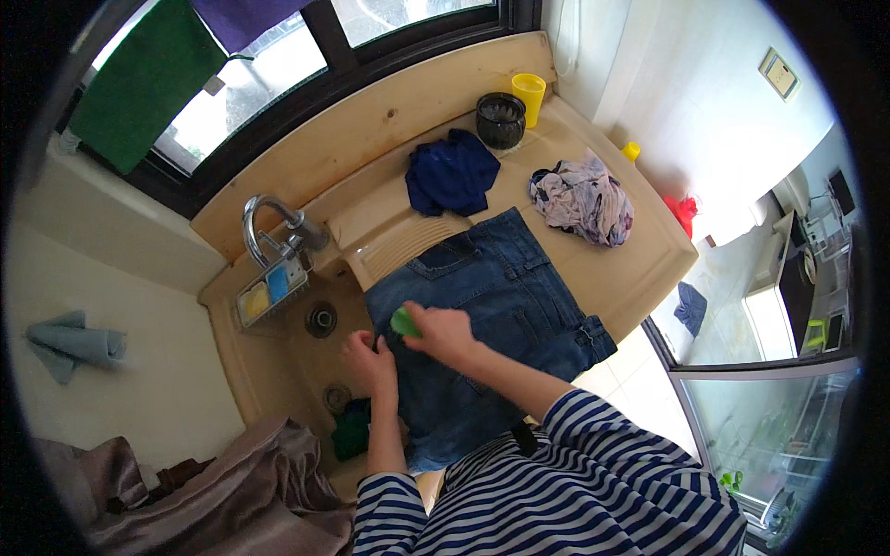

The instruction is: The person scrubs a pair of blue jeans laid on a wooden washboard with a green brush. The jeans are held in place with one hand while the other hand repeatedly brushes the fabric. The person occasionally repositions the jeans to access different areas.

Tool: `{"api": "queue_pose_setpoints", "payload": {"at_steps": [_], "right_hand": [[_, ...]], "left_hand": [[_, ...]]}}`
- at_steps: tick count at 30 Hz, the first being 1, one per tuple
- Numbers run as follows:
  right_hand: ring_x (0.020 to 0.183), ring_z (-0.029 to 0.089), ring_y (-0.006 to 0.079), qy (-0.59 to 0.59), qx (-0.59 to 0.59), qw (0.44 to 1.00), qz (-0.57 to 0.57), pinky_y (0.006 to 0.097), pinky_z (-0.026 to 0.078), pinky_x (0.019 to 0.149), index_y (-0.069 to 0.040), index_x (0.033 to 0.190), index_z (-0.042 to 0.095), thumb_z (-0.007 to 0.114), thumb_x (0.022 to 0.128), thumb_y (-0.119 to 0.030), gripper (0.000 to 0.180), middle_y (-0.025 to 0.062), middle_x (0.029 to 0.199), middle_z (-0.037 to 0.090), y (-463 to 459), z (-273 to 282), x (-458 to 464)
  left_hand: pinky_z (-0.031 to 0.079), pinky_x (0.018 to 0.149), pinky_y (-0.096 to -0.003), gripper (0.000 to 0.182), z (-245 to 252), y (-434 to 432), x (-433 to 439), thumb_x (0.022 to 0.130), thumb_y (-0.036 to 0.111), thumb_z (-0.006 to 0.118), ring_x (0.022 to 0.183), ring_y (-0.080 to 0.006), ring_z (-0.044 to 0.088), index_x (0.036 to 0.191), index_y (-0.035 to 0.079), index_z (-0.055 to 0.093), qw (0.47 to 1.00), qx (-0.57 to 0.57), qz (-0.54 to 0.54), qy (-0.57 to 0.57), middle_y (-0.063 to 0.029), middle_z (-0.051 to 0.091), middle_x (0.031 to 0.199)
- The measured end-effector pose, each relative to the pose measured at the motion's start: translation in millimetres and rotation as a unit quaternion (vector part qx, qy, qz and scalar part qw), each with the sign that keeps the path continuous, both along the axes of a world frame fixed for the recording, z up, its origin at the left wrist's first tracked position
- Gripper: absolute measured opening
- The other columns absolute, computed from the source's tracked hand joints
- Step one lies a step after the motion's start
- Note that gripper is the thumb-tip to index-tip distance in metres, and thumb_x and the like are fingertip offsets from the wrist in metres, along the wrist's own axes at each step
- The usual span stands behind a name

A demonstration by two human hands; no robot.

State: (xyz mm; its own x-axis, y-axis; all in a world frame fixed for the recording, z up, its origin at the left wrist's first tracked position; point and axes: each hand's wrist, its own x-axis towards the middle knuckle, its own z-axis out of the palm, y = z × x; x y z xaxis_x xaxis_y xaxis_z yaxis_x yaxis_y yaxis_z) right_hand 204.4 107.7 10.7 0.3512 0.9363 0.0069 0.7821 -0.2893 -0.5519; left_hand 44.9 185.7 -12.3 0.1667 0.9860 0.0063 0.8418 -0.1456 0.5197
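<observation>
A blue denim garment (487,306) with a waistband and pockets lies spread over the washboard side of a beige laundry sink (271,375). In my right hand (445,333) is a small green object (403,323), perhaps a bar of soap or a brush, held against the denim. My left hand (372,365) is at the garment's left edge, over the basin, with curled fingers and the thumb close to the cloth. Whether those fingers grip the edge is not clear. Ridges of the washboard (410,243) show above the denim.
A chrome faucet (261,215) and a wire rack (274,288) with sponges stand at the basin. Dark green cloth (351,431) lies inside it. Navy cloth (452,170), a patterned garment (584,201), a black pot (500,121) and a yellow cup (530,97) sit on the counter.
</observation>
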Motion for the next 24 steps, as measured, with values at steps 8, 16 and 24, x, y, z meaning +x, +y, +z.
{"api": "queue_pose_setpoints", "payload": {"at_steps": [8, 16, 24], "right_hand": [[0.089, 0.075, 0.0365, -0.114, -0.008, 0.964, -0.241, 0.0503, 0.059, 0.073, -0.017, 0.136, 0.062, 0.083, 0.082, -0.044, 0.064, 0.0139, 0.095, 0.077, -51, 8, 178], [0.083, 0.075, 0.0366, -0.012, 0.116, 0.990, -0.076, 0.0478, 0.058, 0.068, -0.016, 0.129, 0.066, 0.080, 0.085, -0.044, 0.054, 0.0155, 0.091, 0.075, 37, 12, 58], [0.080, 0.075, 0.0346, -0.039, 0.050, 0.998, -0.022, 0.0496, 0.058, 0.064, -0.010, 0.107, 0.064, 0.080, 0.081, -0.043, 0.045, 0.0140, 0.090, 0.076, 73, -26, 46]], "left_hand": [[0.012, 0.130, -0.0574, 0.078, 0, -41, 59, 0.109, 0.044, 0.051, 0.161, -0.0446, 0.018, 0.163, -0.007, 0.029, 0.979, 0.028, -0.186, 0.078, -0.0268, 0.024, 0.173], [0.008, 0.130, -0.0611, 0.088, -21, -49, 57, 0.108, 0.055, 0.045, 0.163, -0.0444, 0.010, 0.164, -0.010, 0.023, 0.975, 0.065, -0.188, 0.096, -0.0286, 0.016, 0.174], [0.008, 0.131, -0.0587, 0.084, -23, -50, 58, 0.109, 0.051, 0.043, 0.163, -0.0443, 0.010, 0.163, -0.011, 0.025, 0.971, 0.086, -0.190, 0.121, -0.0290, 0.017, 0.174]]}}
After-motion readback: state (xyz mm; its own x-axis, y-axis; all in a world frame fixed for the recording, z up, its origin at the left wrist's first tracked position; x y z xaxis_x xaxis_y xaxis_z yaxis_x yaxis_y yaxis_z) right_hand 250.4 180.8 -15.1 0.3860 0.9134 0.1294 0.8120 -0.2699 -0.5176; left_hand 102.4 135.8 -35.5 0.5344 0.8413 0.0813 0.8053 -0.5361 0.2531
